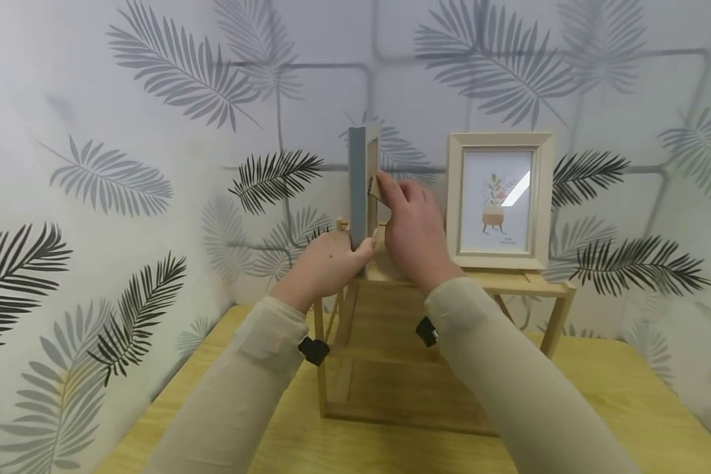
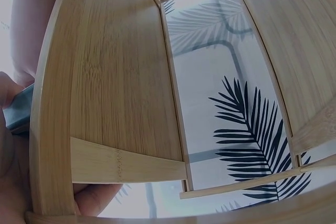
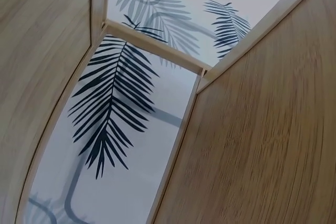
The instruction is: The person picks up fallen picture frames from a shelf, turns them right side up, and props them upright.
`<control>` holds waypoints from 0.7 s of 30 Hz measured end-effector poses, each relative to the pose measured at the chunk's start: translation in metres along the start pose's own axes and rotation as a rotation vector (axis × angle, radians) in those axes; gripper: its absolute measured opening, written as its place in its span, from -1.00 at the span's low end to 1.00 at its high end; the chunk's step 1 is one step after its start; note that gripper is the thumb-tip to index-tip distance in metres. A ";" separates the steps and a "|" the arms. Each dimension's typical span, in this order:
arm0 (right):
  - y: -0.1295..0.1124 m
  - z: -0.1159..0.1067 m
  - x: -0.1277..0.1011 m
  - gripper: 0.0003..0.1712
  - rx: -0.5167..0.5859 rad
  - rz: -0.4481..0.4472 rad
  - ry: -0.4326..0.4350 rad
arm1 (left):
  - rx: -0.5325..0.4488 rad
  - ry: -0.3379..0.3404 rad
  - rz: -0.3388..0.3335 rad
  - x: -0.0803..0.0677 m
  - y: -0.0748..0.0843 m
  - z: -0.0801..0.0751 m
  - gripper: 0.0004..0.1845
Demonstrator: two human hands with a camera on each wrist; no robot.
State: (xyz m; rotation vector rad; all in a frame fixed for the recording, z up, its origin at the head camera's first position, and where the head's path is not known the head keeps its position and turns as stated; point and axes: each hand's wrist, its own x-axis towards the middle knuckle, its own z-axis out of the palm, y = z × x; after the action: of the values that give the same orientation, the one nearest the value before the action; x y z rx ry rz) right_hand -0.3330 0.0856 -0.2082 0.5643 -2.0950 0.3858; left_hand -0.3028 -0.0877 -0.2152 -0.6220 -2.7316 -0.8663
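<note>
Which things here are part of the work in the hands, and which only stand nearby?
In use: grey-edged picture frame, held by left hand and right hand; bamboo shelf beneath it.
Nearby only: framed plant print; wooden table.

A: Entry 1, position of the shelf rack (image 1: pixel 450 342)?

B: On the bench (image 1: pixel 628 395), set back against the wall (image 1: pixel 154 99).

A: Entry 2, items on its top board?

B: 2 frames. The turned frame (image 1: pixel 363 187) stands upright at the left end, edge-on to the viewer. The picture frame (image 1: pixel 500 201) stands at the right end, facing forward, well apart from the first.

A: Entry 3, hands?

B: Both lie between the 2 frames and the viewer. The left hand (image 1: pixel 326 263) is at the lower edge of the turned frame, touching it. The right hand (image 1: pixel 411 227) is just right of that frame, fingers against its side, left of the picture frame.
</note>
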 end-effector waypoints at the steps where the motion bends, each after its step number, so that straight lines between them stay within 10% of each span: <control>1: 0.000 0.000 0.000 -0.24 0.008 0.001 -0.002 | 0.000 0.003 -0.002 0.000 0.000 0.000 -0.42; 21: -0.002 -0.005 0.000 -0.25 -0.085 0.003 -0.099 | 0.034 0.013 -0.007 0.001 0.004 0.002 -0.42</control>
State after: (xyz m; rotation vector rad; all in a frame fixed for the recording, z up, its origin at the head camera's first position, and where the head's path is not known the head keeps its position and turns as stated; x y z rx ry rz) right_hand -0.3289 0.0863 -0.2052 0.5397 -2.1963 0.2745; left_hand -0.3019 -0.0835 -0.2151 -0.5987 -2.7329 -0.8201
